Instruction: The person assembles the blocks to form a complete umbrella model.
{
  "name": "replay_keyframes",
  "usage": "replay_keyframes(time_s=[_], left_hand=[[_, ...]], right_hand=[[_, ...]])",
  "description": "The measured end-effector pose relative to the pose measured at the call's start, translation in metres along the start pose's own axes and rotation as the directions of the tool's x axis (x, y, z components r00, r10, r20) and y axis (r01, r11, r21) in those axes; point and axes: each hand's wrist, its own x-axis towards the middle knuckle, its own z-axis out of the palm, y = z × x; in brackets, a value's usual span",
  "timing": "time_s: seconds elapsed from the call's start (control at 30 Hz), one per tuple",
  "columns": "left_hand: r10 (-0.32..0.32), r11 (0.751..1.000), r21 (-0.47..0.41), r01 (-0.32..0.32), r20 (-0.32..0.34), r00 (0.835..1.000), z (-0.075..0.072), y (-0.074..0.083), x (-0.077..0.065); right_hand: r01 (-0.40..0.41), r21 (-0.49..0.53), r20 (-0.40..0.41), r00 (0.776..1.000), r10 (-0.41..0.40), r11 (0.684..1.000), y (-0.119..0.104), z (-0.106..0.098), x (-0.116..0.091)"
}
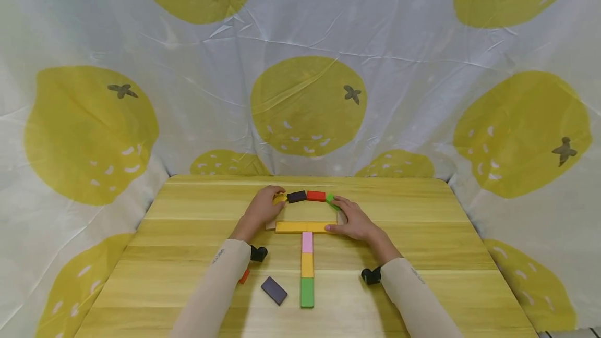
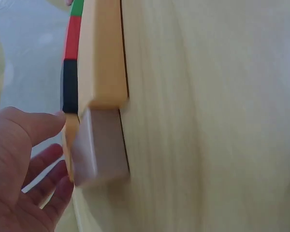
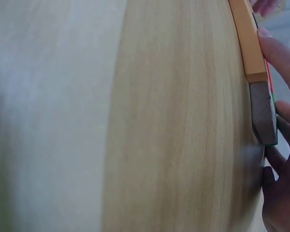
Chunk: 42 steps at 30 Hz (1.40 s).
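Wooden blocks lie on the table in a T with an arc beyond it. At the arc's left end, my left hand (image 1: 264, 206) pinches a yellow block (image 2: 69, 140) between thumb and fingers. Next to it come a black block (image 1: 297, 196), a red block (image 1: 316, 196) and a green block (image 1: 332, 202). The fingers of my right hand (image 1: 355, 221) touch the green block, while its thumb rests on the right yellow block (image 1: 319, 228) of the crossbar. Pale wooden blocks stand at both crossbar ends, the left one (image 2: 100, 147) clearest in the left wrist view.
The T's stem has a pink block (image 1: 307, 242), a yellow block (image 1: 307, 265) and a green block (image 1: 307, 292). A loose dark block (image 1: 274, 290) lies left of it. An orange-red block (image 1: 244, 276) is partly behind the left sleeve. A lemon-print curtain (image 1: 404, 108) hangs behind the table.
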Motion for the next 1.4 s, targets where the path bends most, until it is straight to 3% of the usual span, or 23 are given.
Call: replay_keyframes(time_s=[0.27, 0.87, 1.03, 1.4], left_hand=[[-0.011, 1.0, -0.01, 0.011, -0.014, 1.0, -0.007, -0.014, -0.009], [0.0, 1.0, 0.0, 0.0, -0.021, 1.0, -0.005, -0.008, -0.011], [0.01, 1.0, 0.027, -0.009, -0.022, 1.0, 0.001, -0.001, -0.004], [-0.018, 1.0, 0.023, 0.02, -0.088, 0.996, 0.012, 0.009, 0.008]], right_hand=[[0.008, 0.012, -0.003, 1.0, -0.007, 1.0, 0.001, -0.001, 0.0], [0.008, 0.006, -0.007, 1.0, -0.008, 1.0, 0.0, 0.001, 0.0], [0.011, 0.004, -0.013, 1.0, -0.011, 1.0, 0.001, 0.001, -0.001], [-0.003, 0.002, 0.001, 1.0, 0.003, 1.0, 0.0, 0.001, 0.0]])
